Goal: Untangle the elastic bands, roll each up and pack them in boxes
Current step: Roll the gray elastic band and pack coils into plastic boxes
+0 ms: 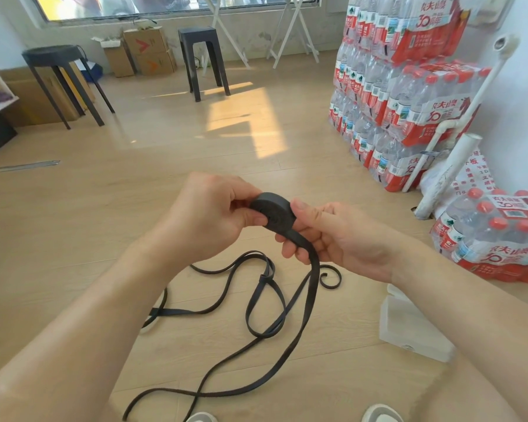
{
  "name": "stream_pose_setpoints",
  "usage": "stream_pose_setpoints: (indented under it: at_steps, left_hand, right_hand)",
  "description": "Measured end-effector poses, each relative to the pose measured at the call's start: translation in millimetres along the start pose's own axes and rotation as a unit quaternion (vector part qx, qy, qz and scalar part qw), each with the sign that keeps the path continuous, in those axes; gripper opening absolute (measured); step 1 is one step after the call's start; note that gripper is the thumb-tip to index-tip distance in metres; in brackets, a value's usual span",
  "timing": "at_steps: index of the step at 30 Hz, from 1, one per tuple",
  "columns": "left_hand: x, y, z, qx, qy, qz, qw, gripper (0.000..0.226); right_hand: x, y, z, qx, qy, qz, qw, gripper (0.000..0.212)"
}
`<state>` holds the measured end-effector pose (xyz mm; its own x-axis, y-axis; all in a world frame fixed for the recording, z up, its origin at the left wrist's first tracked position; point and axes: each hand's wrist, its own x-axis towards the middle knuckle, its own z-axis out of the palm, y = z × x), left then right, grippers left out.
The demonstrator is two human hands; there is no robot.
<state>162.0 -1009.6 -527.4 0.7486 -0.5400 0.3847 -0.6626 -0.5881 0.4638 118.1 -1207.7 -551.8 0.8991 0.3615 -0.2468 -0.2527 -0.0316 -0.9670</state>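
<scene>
While my left hand (208, 214) pinches the black coil (273, 213) between thumb and curled fingers, my right hand (333, 239) curls round its other side, with the loose band (314, 281) running down through its fingers. To roll well, I judge, I must keep that tail flat and taut. Below, the rest loops across the floor (73, 239), and a knot (264, 278) there may snag. The clear box (409, 327) lies beside my right forearm, near packs of bottled water (494, 236).

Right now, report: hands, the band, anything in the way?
Left hand pinches black roll; right hand grips band tail feeding it. Loose band on floor, looped, one knot. Clear box at right, apart; nothing blocking.
</scene>
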Motion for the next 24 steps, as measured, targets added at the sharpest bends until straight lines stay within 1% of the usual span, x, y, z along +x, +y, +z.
stream_pose_setpoints:
  at_steps: [2, 4, 7, 9, 10, 11, 12, 13, 14, 16, 18, 19, 20, 21, 24]
  left_hand:
    - [0, 0, -1, 0.028, 0.019, 0.011, 0.999, 0.014]
    - [0, 0, -1, 0.070, 0.013, 0.030, 0.997, 0.010]
    - [1, 3, 0, 0.135, -0.013, 0.068, 0.988, 0.018]
    - [1, 4, 3, 0.169, -0.013, 0.086, 0.982, 0.017]
    - [2, 3, 5, 0.167, -0.007, 0.086, 0.982, 0.015]
    - [2, 4, 7, 0.145, 0.001, 0.071, 0.987, 0.011]
    - [1, 4, 10, 0.098, 0.010, 0.045, 0.994, 0.006]
    - [1, 6, 11, 0.028, 0.020, 0.003, 0.999, 0.009]
    - [1, 7, 11, -0.056, 0.020, -0.049, 0.997, 0.014]
    - [1, 10, 10, -0.215, -0.027, -0.138, 0.966, 0.019]
    - [0, 12, 12, -0.316, -0.065, -0.169, 0.931, 0.024]
    - [0, 12, 13, -0.351, -0.063, -0.176, 0.917, 0.027]
    - [0, 12, 13, -0.369, -0.052, -0.182, 0.910, 0.028]
    - [1, 12, 13, -0.369, -0.040, -0.184, 0.910, 0.027]
    - [3, 14, 13, -0.299, -0.022, -0.174, 0.938, 0.015]
  right_hand:
    - [1, 0, 0, 0.009, 0.002, 0.001, 1.000, 0.058]
    - [1, 0, 1, 0.007, 0.008, 0.000, 1.000, 0.059]
    - [2, 1, 4, -0.022, 0.026, -0.002, 0.999, 0.067]
    - [2, 2, 4, -0.036, 0.039, -0.007, 0.999, 0.073]
    - [3, 2, 3, -0.035, 0.042, -0.010, 0.998, 0.073]
    - [3, 1, 3, -0.029, 0.042, -0.014, 0.999, 0.070]
    - [2, 1, 2, -0.016, 0.041, -0.019, 0.999, 0.066]
    - [2, 0, 1, 0.002, 0.038, -0.023, 0.999, 0.062]
    - [2, 0, 0, 0.025, 0.032, -0.027, 0.999, 0.059]
    - [2, 1, -3, 0.071, 0.015, -0.035, 0.997, 0.053]
    - [2, 1, -5, 0.104, -0.012, -0.044, 0.994, 0.052]
    - [2, 1, -5, 0.116, -0.022, -0.044, 0.992, 0.054]
    - [2, 1, -5, 0.125, -0.029, -0.043, 0.991, 0.055]
    - [2, 1, -5, 0.131, -0.035, -0.042, 0.990, 0.056]
    - [1, 0, -6, 0.106, -0.040, -0.018, 0.993, 0.057]
